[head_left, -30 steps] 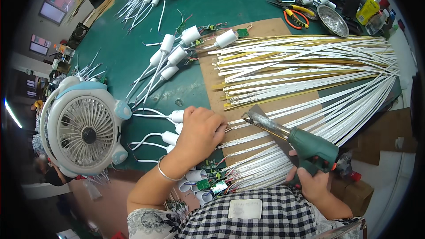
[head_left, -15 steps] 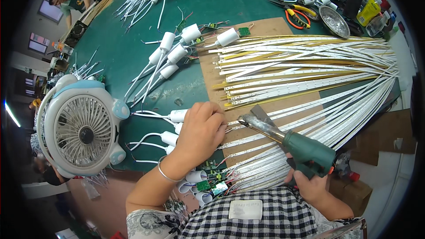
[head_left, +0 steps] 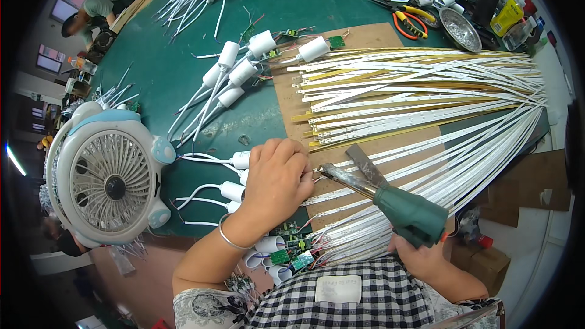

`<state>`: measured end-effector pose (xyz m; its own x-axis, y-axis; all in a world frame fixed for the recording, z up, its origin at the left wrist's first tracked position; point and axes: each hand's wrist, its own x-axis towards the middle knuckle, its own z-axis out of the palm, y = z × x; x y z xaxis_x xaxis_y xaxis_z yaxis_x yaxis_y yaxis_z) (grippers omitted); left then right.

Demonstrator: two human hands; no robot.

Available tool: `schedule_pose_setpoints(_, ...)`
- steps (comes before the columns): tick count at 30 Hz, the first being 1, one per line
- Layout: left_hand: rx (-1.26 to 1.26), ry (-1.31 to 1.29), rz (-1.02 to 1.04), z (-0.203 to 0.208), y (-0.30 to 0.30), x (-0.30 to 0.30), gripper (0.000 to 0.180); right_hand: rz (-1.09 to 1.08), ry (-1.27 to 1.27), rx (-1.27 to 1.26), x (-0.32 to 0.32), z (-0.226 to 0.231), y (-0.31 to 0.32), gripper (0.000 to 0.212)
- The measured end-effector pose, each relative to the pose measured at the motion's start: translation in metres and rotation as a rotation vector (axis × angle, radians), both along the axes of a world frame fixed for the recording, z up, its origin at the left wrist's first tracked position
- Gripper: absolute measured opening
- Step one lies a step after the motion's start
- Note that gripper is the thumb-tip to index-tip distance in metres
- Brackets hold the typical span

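Note:
My left hand (head_left: 277,180) is closed at the ends of the white LED strips (head_left: 382,190), with fingertips pressed together; what they pinch is hidden. A silver bangle (head_left: 229,233) circles that wrist. In my right hand (head_left: 420,257) is a green soldering gun (head_left: 411,212), its fingers wrapped round the handle. The gun's metal tip points left and reaches close to my left fingertips, over the strip ends. White lamp caps (head_left: 231,191) with white wires lie just left of my left hand. Below it, several caps with green circuit boards (head_left: 303,260) sit near my checked apron.
A white and blue fan (head_left: 113,186) stands at the left. More strips (head_left: 414,88) lie on brown cardboard (head_left: 289,94). Further off are wired caps (head_left: 242,73), pliers (head_left: 409,24), a metal dish (head_left: 460,29) and a heap of caps. A co-worker (head_left: 106,6) bends at the far left.
The soldering gun has moved left and slightly down, its tip now nearer my left fingertips. My left hand has barely moved. The co-worker at the far left bends lower.

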<state>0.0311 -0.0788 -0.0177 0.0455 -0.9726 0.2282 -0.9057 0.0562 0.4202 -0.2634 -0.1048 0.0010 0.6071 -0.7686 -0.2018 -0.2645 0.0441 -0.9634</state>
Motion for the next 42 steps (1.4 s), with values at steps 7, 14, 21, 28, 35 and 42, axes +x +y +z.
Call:
schedule_pose_setpoints(7, 0.026, 0.019, -0.002, 0.001, 0.0, 0.002, 0.014, -0.007, 0.03, -0.01, 0.004, 0.0, 0.0, 0.025)
schedule_pose_setpoints(14, 0.043, 0.021, 0.0, 0.002, -0.001, 0.002, 0.014, 0.027, 0.041, -0.033, 0.001, 0.001, 0.001, 0.024)
schedule_pose_setpoints(21, 0.041, 0.011, 0.001, 0.001, 0.0, 0.003, 0.014, 0.137, -0.015, -0.13, -0.003, 0.003, -0.007, 0.026)
schedule_pose_setpoints(28, 0.039, 0.053, -0.002, 0.001, -0.001, 0.004, 0.013, 0.03, 0.093, 0.007, -0.002, 0.001, 0.001, 0.03)
schedule_pose_setpoints(35, 0.056, 0.062, -0.008, 0.002, 0.0, 0.005, 0.013, 0.016, 0.085, 0.033, 0.001, 0.003, -0.002, 0.03)
schedule_pose_setpoints(42, 0.16, -0.033, -0.061, 0.011, -0.01, 0.008, 0.007, 0.017, 0.09, 0.045, 0.003, 0.007, -0.003, 0.029)
